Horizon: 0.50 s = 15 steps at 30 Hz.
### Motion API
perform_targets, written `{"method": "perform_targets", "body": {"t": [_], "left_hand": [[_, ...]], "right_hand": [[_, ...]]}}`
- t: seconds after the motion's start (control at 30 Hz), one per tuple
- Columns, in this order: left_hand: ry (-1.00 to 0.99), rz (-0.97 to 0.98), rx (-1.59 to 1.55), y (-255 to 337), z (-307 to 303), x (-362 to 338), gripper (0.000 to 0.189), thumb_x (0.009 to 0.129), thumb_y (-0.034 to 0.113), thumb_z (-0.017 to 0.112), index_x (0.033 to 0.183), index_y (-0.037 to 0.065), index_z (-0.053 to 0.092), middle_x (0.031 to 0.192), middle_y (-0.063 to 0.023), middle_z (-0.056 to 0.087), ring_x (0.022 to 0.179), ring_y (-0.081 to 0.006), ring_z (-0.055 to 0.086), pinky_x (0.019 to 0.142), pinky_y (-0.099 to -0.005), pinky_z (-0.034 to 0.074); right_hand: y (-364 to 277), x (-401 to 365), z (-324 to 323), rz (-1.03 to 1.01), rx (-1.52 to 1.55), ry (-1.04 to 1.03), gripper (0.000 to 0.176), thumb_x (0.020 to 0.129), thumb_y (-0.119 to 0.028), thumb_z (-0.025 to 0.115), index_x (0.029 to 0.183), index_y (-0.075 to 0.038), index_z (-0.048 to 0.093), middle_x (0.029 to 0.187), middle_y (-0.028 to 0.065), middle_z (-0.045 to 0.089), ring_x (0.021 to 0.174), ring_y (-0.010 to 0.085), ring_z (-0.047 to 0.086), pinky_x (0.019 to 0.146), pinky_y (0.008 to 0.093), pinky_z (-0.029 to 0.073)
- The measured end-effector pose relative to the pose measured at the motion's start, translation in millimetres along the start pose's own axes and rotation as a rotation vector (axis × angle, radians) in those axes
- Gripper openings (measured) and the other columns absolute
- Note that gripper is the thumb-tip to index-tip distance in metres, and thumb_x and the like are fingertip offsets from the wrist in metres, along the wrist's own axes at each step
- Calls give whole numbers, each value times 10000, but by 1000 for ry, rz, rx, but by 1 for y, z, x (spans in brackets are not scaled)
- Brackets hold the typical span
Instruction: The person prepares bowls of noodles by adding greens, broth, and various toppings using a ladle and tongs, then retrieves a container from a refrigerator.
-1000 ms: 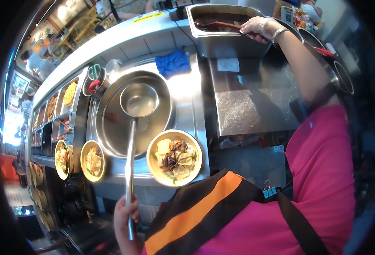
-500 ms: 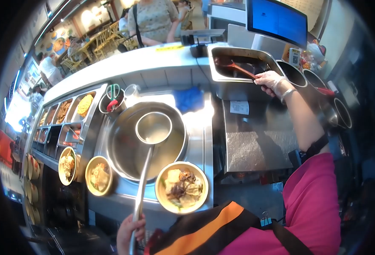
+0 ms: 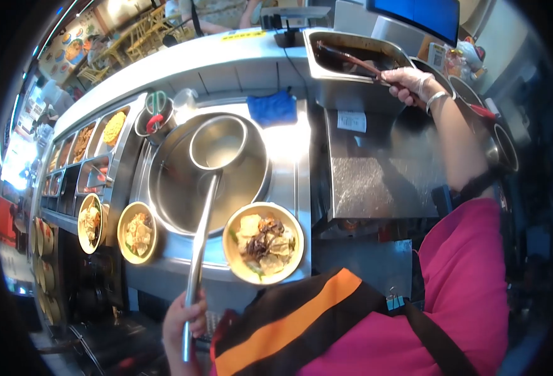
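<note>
My left hand (image 3: 186, 318) is closed round the long metal handle of a ladle (image 3: 202, 235). The ladle's round bowl (image 3: 218, 143) is over the big steel pot (image 3: 265, 178), which has pale liquid inside. In a clear glove, my right hand (image 3: 409, 85) grips a reddish-brown spoon (image 3: 351, 59) by its handle. That spoon reaches across a rectangular metal pan (image 3: 345, 76) of dark sauce; its far end is partly hard to make out. Close to the pot's front stands a filled bowl (image 3: 264, 243) with pale chunks and dark strips. Two more filled bowls, one (image 3: 137, 232) beside the other (image 3: 90, 223), sit to the left.
Topping trays (image 3: 113, 128) line the left counter, near a container with green-handled scissors (image 3: 156, 101). A blue cloth (image 3: 271, 108) lies behind the pot. Round metal containers (image 3: 506, 147) stand at right, below a screen (image 3: 417, 17). A person's arm shows beyond the counter.
My view has tilted downward, so the counter appears higher. The spoon's angle in the pan has changed slightly, with my right hand still on it. My left hand keeps hold of the ladle.
</note>
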<state>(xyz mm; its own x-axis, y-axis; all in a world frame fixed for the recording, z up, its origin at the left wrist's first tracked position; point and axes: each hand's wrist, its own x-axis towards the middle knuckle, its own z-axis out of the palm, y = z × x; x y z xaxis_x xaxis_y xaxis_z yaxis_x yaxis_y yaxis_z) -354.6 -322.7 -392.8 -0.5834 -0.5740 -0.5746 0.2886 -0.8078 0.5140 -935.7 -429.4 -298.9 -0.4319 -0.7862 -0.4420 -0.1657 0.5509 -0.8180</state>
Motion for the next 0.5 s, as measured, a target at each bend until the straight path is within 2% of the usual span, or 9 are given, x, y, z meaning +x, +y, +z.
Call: {"method": "perform_targets", "body": {"t": [0.17, 0.27, 0.37, 0.43, 0.5], "left_hand": [[-9, 18, 7, 5, 7, -8, 312, 744, 15, 570, 1004, -18, 401, 626, -44, 439, 360, -77, 397, 299, -212, 325], [-5, 30, -8, 7, 7, -14, 306, 743, 6, 561, 1003, -23, 402, 617, -53, 437, 350, -77, 382, 294, -210, 317], [-68, 33, 64, 11, 4, -17, 297, 779, 19, 509, 1032, -19, 359, 626, -38, 407, 346, -54, 361, 294, -207, 339], [-22, 22, 91, 15, 7, -21, 300, 773, 16, 515, 1027, -21, 360, 625, -44, 415, 347, -59, 370, 293, -211, 344], [-41, 26, 99, 18, 8, -21, 300, 772, 15, 516, 1025, -21, 359, 622, -46, 417, 347, -62, 373, 293, -213, 347]], "right_hand": [[-1, 2, -1, -6, -7, 19, 171, 848, -272, 522, 776, -116, 520, 559, -32, 452, 371, -4, 327, 309, 143, 256], [-3, -1, 1, -17, 76, -53, 159, 844, -263, 528, 773, -122, 518, 556, -30, 455, 372, -4, 338, 309, 142, 258], [-2, -1, 6, -105, -131, 87, 129, 824, -237, 552, 868, -115, 554, 547, -29, 451, 373, 11, 365, 303, 160, 270], [-2, -2, 9, -153, -202, 126, 214, 793, -192, 588, 985, -100, 571, 535, -26, 446, 377, 37, 383, 322, 181, 298], [-2, -7, 10, -172, -282, 161, 223, 784, -183, 597, 986, -93, 573, 537, -24, 452, 386, 42, 391, 334, 186, 308]]}}
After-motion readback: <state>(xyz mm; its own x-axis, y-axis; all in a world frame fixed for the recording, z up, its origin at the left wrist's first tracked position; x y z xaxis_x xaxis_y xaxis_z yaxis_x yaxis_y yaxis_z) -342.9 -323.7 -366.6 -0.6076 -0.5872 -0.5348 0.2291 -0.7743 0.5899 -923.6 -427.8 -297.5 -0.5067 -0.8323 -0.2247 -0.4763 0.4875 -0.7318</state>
